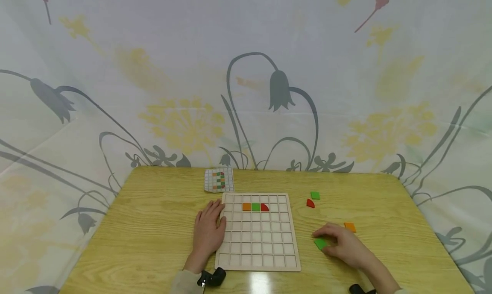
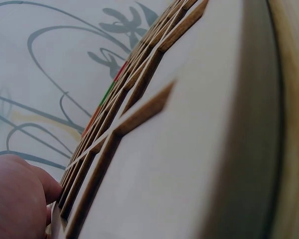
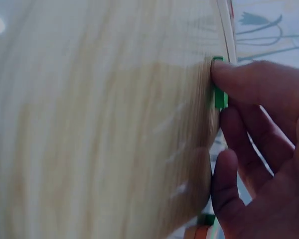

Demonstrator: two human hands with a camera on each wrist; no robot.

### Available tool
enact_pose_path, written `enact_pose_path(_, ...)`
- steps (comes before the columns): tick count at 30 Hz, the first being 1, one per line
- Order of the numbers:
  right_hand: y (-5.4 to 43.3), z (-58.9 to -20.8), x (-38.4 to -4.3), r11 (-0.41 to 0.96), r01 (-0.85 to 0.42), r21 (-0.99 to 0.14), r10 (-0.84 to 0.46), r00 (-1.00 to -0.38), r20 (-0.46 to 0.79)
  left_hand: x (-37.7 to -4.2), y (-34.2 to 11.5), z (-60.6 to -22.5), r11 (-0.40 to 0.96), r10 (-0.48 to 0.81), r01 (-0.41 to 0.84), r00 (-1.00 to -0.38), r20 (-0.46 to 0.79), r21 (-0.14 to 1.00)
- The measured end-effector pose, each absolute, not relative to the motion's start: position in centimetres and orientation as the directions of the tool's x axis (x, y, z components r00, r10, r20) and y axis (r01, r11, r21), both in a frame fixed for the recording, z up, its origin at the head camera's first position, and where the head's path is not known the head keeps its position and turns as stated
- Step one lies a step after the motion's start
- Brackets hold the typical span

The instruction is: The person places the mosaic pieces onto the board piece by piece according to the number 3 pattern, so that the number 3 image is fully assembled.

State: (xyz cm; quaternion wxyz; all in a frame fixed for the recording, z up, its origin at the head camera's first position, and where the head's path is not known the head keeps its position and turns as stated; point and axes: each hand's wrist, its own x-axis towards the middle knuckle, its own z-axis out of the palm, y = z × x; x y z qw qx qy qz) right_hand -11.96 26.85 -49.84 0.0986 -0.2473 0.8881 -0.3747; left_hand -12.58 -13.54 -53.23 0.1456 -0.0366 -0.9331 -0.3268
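A wooden grid board (image 1: pixel 256 236) lies on the table, with an orange square tile (image 1: pixel 246 207), a green square tile (image 1: pixel 255 207) and a red quarter-round tile (image 1: pixel 264 207) side by side in an upper row. My left hand (image 1: pixel 209 229) rests along the board's left edge, its fingers stretched forward. Right of the board, my right hand (image 1: pixel 344 245) pinches a green tile (image 1: pixel 320 244) low at the tabletop, thumb and fingers bent about it. The right wrist view shows that green tile (image 3: pixel 220 89) edge-on, with the thumb against it.
Behind the board lies a pattern card (image 1: pixel 218 180) with a grid of coloured shapes. Farther right are another green tile (image 1: pixel 315 195), a red quarter-round tile (image 1: pixel 310 203) and an orange tile (image 1: pixel 350 227). A flower-printed cloth (image 1: pixel 253 93) hangs behind the wooden table (image 1: pixel 153 217).
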Motion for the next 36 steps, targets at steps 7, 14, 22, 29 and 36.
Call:
enact_pose_path(7, 26.54, -49.91, -12.13, 0.601, -0.366, -0.711, -0.511, -0.86, 0.011, -12.67, -13.62, -53.29, 0.786, -0.023, 0.165, -0.955, 0.295, 0.596)
enact_pose_path(14, 26.48, -50.02, -12.12, 0.622, -0.391, -0.679, -0.51, -0.86, 0.029, -12.73, -13.57, -53.12, 0.783, -0.022, 0.168, -0.955, 0.296, 0.598)
enact_pose_path(22, 26.37, -50.08, -12.19, 0.618, -0.4, -0.677, -0.525, -0.851, 0.023, -12.58, -13.62, -53.23, 0.784, -0.025, 0.165, -0.955, 0.296, 0.598)
enact_pose_path(29, 26.37, -49.95, -12.18, 0.6, -0.399, -0.694, -0.541, -0.841, 0.016, -12.46, -13.57, -53.3, 0.78, -0.026, 0.161, -0.957, 0.288, 0.604)
enact_pose_path(36, 26.13, -49.73, -12.23, 0.611, -0.382, -0.694, -0.524, -0.852, 0.007, -12.54, -13.62, -53.29, 0.784, -0.026, 0.16, -0.957, 0.289, 0.6)
